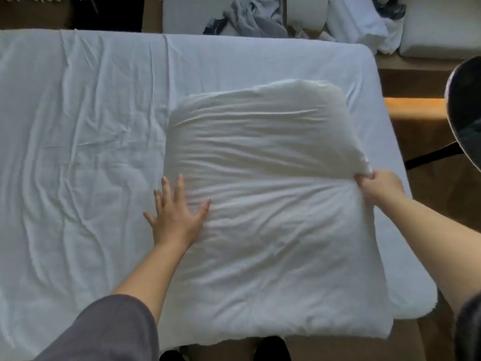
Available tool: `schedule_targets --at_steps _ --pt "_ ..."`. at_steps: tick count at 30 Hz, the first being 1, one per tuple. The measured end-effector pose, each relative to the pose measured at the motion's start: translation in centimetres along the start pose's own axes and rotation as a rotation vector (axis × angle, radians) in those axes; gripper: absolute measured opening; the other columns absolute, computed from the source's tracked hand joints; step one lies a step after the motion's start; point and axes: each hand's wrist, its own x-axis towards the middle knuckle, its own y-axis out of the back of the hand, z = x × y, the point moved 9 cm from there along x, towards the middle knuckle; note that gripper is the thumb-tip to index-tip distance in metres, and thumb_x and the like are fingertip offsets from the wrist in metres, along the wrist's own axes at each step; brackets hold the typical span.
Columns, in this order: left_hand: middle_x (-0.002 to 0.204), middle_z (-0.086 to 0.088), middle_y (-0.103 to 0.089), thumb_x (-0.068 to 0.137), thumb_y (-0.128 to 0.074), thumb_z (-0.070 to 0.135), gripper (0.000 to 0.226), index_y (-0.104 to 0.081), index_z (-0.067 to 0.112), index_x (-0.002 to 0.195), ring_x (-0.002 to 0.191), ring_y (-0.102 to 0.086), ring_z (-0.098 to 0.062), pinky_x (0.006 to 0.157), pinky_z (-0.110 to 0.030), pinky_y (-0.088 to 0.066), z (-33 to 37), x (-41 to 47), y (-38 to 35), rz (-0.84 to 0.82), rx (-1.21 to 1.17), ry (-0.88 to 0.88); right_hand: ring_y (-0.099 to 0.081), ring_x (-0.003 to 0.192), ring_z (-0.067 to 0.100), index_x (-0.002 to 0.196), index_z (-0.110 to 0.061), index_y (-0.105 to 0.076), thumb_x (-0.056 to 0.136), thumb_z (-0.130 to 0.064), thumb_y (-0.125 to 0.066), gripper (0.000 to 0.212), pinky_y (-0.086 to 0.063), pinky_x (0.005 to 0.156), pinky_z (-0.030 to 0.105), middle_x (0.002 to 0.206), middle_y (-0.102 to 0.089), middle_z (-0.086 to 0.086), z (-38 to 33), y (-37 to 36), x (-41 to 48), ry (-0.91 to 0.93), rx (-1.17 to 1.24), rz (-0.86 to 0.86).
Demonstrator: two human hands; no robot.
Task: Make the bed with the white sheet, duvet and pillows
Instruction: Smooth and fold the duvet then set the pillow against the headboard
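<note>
A folded white duvet [273, 204] lies on the right half of the bed, its near edge hanging over the bed's front. Under it a wrinkled white sheet [78, 152] covers the mattress. My left hand [177, 212] lies flat with spread fingers on the duvet's left edge. My right hand [377, 186] pinches the duvet's right edge, where a folded layer lifts a little. No pillow lies on the bed.
Beyond the bed's far side stands a second mattress [187, 14] with crumpled grey clothes [255, 19] on it. White bedding and cushions [442, 24] are stacked at the back right. A dark round chair [466, 113] stands on the brown floor right of the bed.
</note>
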Motion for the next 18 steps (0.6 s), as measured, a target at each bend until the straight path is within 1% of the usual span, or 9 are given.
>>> schedule_targets --at_steps 2,4,5,7,10,12,14,16,18 --pt "0.162 -0.001 0.015 0.08 -0.038 0.079 0.092 0.01 0.043 0.15 0.149 0.004 -0.029 0.112 -0.066 -0.011 1.0 0.7 -4.6 -0.001 0.008 0.031 -0.055 0.112 0.044 0.117 -0.003 -0.063 0.098 -0.022 -0.047 0.031 -0.044 0.088 0.042 0.123 -0.059 0.028 4.8 -3.4 2.7 -0.152 -0.05 0.053" --pt "0.161 -0.005 0.018 0.077 -0.036 0.08 0.095 0.013 0.043 0.15 0.148 0.007 -0.033 0.111 -0.067 -0.012 2.1 1.3 -9.2 0.053 0.041 0.036 -0.049 0.122 0.043 0.131 -0.004 -0.05 0.103 -0.026 -0.032 0.04 -0.037 0.102 0.046 0.134 -0.052 0.027 7.7 -9.4 4.0 -0.269 0.034 0.07" --pt "0.16 -0.007 0.018 0.077 -0.034 0.08 0.095 0.012 0.041 0.151 0.147 0.008 -0.035 0.11 -0.068 -0.011 2.2 1.6 -11.1 0.09 0.061 0.048 -0.048 0.124 0.042 0.133 -0.007 -0.045 0.103 -0.029 -0.024 0.043 -0.033 0.105 0.049 0.137 -0.05 0.025 8.5 -12.1 4.4 -0.298 0.055 0.096" --pt "0.16 -0.012 0.017 0.076 -0.033 0.078 0.097 0.012 0.037 0.152 0.147 0.009 -0.037 0.11 -0.069 -0.01 1.5 2.8 -14.0 0.145 0.096 0.067 -0.05 0.123 0.038 0.132 -0.013 -0.044 0.102 -0.031 -0.018 0.044 -0.029 0.106 0.051 0.134 -0.054 0.019 9.1 -16.0 5.6 -0.305 0.044 0.18" --pt "0.16 -0.011 0.019 0.077 -0.035 0.076 0.096 0.016 0.038 0.15 0.147 0.011 -0.035 0.111 -0.067 -0.007 -0.2 4.3 -15.8 0.204 0.092 0.063 -0.053 0.119 0.037 0.129 -0.012 -0.047 0.101 -0.03 -0.017 0.044 -0.029 0.103 0.049 0.13 -0.058 0.017 9.3 -18.5 7.9 -0.268 0.031 0.25" --pt "0.16 -0.009 0.017 0.078 -0.038 0.075 0.095 0.013 0.04 0.15 0.148 0.009 -0.034 0.112 -0.066 -0.008 -0.7 4.7 -15.5 0.224 0.071 0.057 -0.052 0.12 0.038 0.13 -0.012 -0.045 0.101 -0.032 -0.017 0.045 -0.029 0.102 0.049 0.131 -0.056 0.017 9.5 -19.2 8.7 -0.26 0.013 0.21" --pt "0.161 -0.007 0.015 0.079 -0.042 0.073 0.094 0.011 0.041 0.15 0.148 0.006 -0.032 0.112 -0.065 -0.009 -0.9 4.4 -14.7 0.217 0.042 0.05 -0.05 0.121 0.039 0.134 -0.012 -0.041 0.1 -0.034 -0.017 0.047 -0.031 0.102 0.05 0.134 -0.054 0.018 10.1 -19.1 8.9 -0.239 0.03 0.118" --pt "0.162 -0.005 0.012 0.081 -0.046 0.071 0.093 0.008 0.041 0.151 0.149 0.003 -0.031 0.114 -0.063 -0.01 -1.1 4.0 -13.4 0.198 -0.016 0.043 -0.048 0.123 0.04 0.141 -0.012 -0.036 0.1 -0.037 -0.021 0.05 -0.033 0.1 0.047 0.138 -0.05 0.02 10.3 -18.4 8.7 -0.171 0.123 0.01" --pt "0.162 -0.006 0.004 0.081 -0.043 0.073 0.091 0.002 0.038 0.152 0.149 -0.003 -0.03 0.114 -0.061 -0.014 -1.7 3.3 -12.0 0.2 -0.051 0.039 -0.048 0.124 0.039 0.143 -0.013 -0.037 0.097 -0.048 -0.026 0.058 -0.035 0.098 0.043 0.14 -0.05 0.019 10.2 -17.6 8.2 -0.086 0.249 -0.084"
